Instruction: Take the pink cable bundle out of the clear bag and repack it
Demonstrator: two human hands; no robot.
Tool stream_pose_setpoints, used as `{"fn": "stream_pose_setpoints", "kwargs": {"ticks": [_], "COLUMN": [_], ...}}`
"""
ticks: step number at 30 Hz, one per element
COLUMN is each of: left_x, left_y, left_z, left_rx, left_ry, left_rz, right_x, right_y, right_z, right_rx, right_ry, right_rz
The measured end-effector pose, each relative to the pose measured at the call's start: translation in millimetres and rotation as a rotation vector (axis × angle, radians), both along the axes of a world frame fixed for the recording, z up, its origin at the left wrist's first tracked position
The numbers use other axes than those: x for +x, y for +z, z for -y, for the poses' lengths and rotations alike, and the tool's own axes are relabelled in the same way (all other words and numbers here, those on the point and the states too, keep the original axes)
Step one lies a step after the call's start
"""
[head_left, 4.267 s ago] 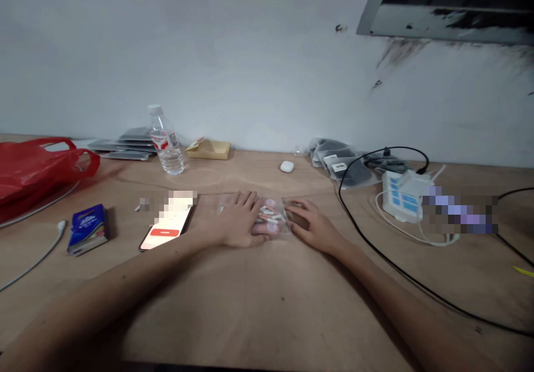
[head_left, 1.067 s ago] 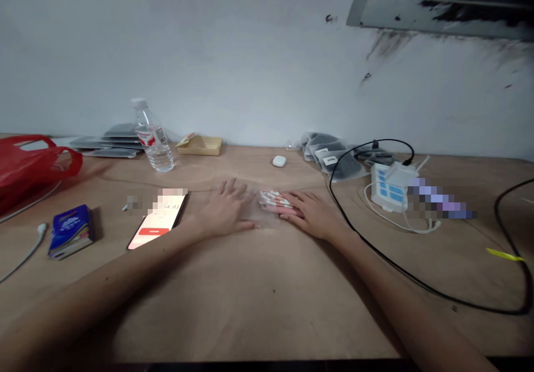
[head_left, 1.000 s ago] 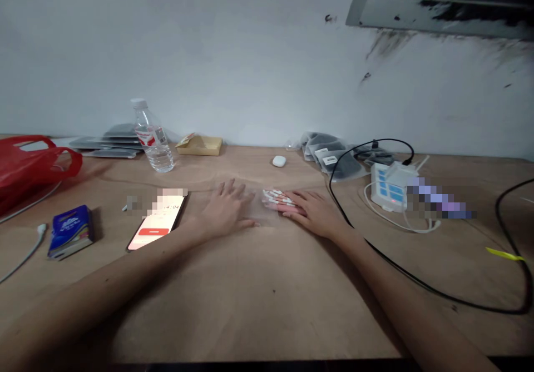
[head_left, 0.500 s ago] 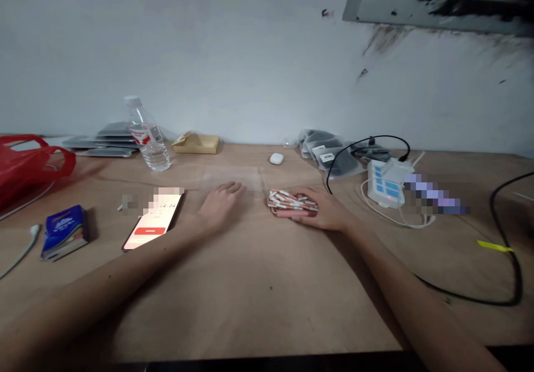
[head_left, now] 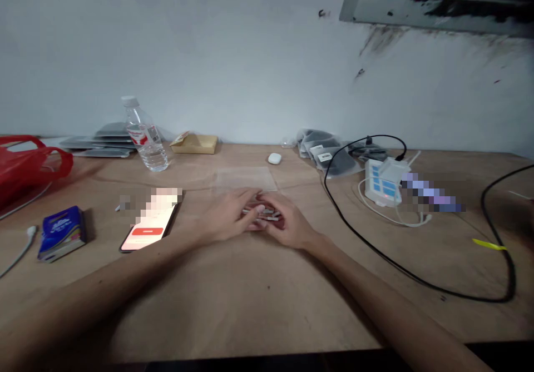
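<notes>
A compact bundle of short white and reddish-pink pieces [head_left: 274,216] sits at the middle of the table, its exact kind unclear. My left hand [head_left: 236,214] curls round its left side, the thumb resting over the top. From the right, my right hand [head_left: 291,219] closes about the other side with bent fingers. Most of the bundle is hidden between the two hands. Just beyond the fingers lies a clear plastic sheet or bag [head_left: 246,178], flat on the table.
Left stand a lit phone [head_left: 154,222], a blue tissue pack [head_left: 62,233], a water bottle [head_left: 147,141] and a red plastic bag [head_left: 31,166]. At the back are a cardboard tray [head_left: 195,144] and a white earbud case [head_left: 274,159]. A power strip [head_left: 381,183] and black cable [head_left: 375,266] lie right.
My right hand has brought the bundle leftward to the middle. My left hand has come off the plastic sheet and closed round the bundle's left side.
</notes>
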State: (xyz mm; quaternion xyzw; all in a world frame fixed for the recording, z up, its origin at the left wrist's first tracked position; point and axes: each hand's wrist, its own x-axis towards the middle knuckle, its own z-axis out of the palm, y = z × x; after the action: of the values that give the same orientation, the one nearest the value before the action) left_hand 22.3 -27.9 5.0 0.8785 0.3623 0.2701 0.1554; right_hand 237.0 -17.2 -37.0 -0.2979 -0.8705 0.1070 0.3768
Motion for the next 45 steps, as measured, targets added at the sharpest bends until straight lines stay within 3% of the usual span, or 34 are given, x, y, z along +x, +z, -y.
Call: {"fn": "stream_pose_setpoints", "kwargs": {"ticks": [3,7,13,18,24,29,33,37,45], "left_x": [2,-1,-17,-32,-33,-31,-29,-25,-25], "left_y": [-12.5,-28.9,-32.8,-33.6,-50.1,-53.1,-50.8,-50.1,-51.5], "left_z": [5,-2,-15,-8,-10,-12,-6,-1,-4], "left_rx": [0.002,0.093,0.126,0.001,-0.042,-0.033,-0.05,-0.034,-0.074], "left_ry": [0.006,0.114,0.215,0.337,0.273,0.239,0.338,0.458,0.323], "left_rz": [-0.167,-0.347,-0.336,-0.281,-0.204,-0.219,-0.182,-0.203,-0.332], "right_x": [17,37,40,35,36,40,51,63,60], "right_y": [-2.0,-8.7,-14.5,-6.6,-6.3,-11.0,-7.1,-5.9,-21.2], "right_z": [-7,-18,-21,-18,-19,-23,-26,-29,-28], "right_rx": [-0.073,-0.119,-0.188,-0.193,-0.144,-0.159,-0.19,-0.237,-0.182], "right_ry": [-0.036,-0.003,-0.06,-0.182,-0.098,-0.072,-0.031,-0.083,-0.115], "right_rz": [-0.108,0.027,0.271,0.295,0.298,0.326,0.324,0.401,0.41]}}
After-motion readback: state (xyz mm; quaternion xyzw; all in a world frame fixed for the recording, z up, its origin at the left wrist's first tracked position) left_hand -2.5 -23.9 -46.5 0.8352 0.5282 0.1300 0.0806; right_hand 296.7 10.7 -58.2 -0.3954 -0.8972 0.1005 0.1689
